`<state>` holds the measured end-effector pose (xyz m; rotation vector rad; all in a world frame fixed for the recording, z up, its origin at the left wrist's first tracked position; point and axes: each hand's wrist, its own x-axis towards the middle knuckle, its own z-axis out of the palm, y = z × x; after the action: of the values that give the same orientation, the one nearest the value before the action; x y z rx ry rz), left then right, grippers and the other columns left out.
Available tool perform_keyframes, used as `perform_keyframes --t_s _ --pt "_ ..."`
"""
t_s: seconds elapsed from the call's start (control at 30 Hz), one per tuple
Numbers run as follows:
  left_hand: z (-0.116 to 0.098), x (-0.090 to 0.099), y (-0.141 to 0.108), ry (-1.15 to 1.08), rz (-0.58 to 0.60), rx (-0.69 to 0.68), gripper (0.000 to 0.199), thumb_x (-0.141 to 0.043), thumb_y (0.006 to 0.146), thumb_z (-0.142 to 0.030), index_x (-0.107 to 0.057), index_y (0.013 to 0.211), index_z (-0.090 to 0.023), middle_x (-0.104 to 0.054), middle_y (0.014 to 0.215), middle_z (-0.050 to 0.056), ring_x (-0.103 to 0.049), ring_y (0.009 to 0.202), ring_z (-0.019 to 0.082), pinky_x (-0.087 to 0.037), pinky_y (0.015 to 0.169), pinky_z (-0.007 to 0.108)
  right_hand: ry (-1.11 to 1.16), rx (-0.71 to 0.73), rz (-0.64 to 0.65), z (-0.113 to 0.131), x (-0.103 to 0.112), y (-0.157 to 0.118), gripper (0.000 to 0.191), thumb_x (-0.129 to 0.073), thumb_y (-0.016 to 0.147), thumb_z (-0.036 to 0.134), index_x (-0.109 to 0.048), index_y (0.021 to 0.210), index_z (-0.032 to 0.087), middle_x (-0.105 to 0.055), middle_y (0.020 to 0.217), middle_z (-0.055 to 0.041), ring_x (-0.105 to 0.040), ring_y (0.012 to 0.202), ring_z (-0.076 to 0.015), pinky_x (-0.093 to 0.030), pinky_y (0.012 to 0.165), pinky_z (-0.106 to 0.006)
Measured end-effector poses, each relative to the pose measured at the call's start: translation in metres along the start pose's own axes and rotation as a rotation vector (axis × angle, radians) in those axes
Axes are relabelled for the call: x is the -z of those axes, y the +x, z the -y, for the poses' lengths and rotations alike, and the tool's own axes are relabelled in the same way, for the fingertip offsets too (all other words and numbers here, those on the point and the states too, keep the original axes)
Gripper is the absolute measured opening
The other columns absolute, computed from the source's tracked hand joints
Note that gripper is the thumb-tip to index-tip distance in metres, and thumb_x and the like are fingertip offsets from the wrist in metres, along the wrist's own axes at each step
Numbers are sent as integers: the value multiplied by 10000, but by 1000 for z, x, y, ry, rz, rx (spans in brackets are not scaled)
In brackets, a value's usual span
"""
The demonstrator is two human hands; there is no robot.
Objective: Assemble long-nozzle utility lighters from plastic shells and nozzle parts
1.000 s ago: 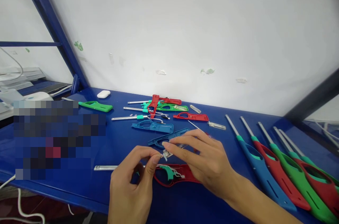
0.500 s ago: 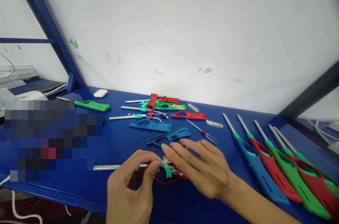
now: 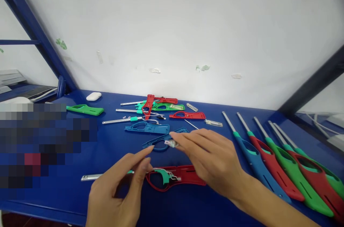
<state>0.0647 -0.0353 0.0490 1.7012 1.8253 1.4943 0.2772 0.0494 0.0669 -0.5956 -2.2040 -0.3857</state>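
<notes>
A red half-shell (image 3: pixel 188 175) lies open on the blue table, with a green trigger (image 3: pixel 165 177) and white wires in it. Its metal tube (image 3: pixel 90 177) points left, passing behind my left hand (image 3: pixel 120 180). That hand is at the shell's left end, thumb and forefinger slightly apart, with nothing visible between them. My right hand (image 3: pixel 212 159) is raised over the shell's right part, its fingers closed on a small clear piece (image 3: pixel 171 143) with a pinkish tip. The rest of that piece is hidden by the fingers. Just behind is a blue half-shell (image 3: pixel 176 135).
Red, green and blue shells, such as a blue one (image 3: pixel 147 127), lie farther back with metal tubes and clear tanks (image 3: pixel 214 123). Several assembled lighters (image 3: pixel 268 171) stand in a row at the right. A white case (image 3: pixel 94 96) sits back left, near a green lighter (image 3: pixel 85 109).
My hands have moved apart. The right one has lifted the clear piece off the red shell, which is now more exposed. The view has shifted slightly.
</notes>
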Motion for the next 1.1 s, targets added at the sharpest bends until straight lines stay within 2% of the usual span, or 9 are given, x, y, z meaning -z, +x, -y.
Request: perform_keyframes --t_s 0.07,0.17,0.27,0.37,0.47,0.53,0.7,0.93,1.1 --pt "3 -2 2 112 80 -186 225 -648 976 -372 -736 1182 -361 -752 969 -36 -684 790 113 -559 705 199 81 -82 39 -6 0 -4 284 -626 1014 124 -685 1290 159 -815 1072 -43 -716 859 -166 -566 806 -333" --pt "6 -6 8 257 234 -421 217 -585 1007 -245 -706 1171 -319 -707 1080 -9 -642 981 134 -563 838 222 209 -187 127 -9 3 -9 224 -637 1024 197 -709 1236 210 -810 1059 -19 -731 865 -148 -583 814 -299" --pt "3 -11 19 416 412 -535 274 -499 1017 -144 -711 1103 -294 -695 1050 8 -614 953 160 -565 766 239 281 -300 178 -9 7 -10 198 -628 1030 230 -710 1209 256 -798 990 18 -734 848 -126 -584 763 -254" --pt "-7 -15 33 547 570 -595 382 -495 931 -1 -731 1016 -289 -710 1004 2 -617 905 195 -523 674 265 277 -391 194 -9 9 -13 165 -622 1034 255 -706 1175 259 -788 947 20 -735 821 -139 -577 729 -264" --pt "-19 -15 44 679 689 -633 388 -560 826 71 -740 921 -260 -722 948 10 -631 884 223 -410 559 263 237 -400 234 -10 8 -20 173 -607 1033 235 -703 1175 255 -797 972 2 -742 821 -174 -567 730 -303" --pt "-25 -16 47 746 746 -651 387 -593 783 83 -738 890 -260 -724 922 8 -648 879 228 -377 543 273 204 -369 266 -9 5 -25 194 -590 1035 216 -699 1191 250 -796 967 -5 -740 811 -188 -555 723 -318" --pt "-28 -21 44 834 778 -672 360 -580 794 46 -702 925 -266 -708 987 25 -694 919 220 -465 664 292 89 -233 341 -2 -1 -32 254 -571 993 110 -694 1207 175 -751 868 -35 -694 736 -227 -482 607 -349" --pt "-35 -33 40 941 797 -715 352 -543 735 25 -707 928 -219 -733 955 91 -733 837 288 -530 651 347 -2 -161 371 2 0 -37 366 -691 847 37 -673 1199 136 -726 877 -35 -660 745 -227 -434 596 -358" --pt "-36 -35 38 965 807 -742 379 -508 710 49 -704 917 -201 -751 898 85 -726 745 261 -533 625 333 -17 -161 393 2 1 -37 388 -705 846 42 -657 1213 157 -735 893 -18 -656 762 -207 -420 596 -342"
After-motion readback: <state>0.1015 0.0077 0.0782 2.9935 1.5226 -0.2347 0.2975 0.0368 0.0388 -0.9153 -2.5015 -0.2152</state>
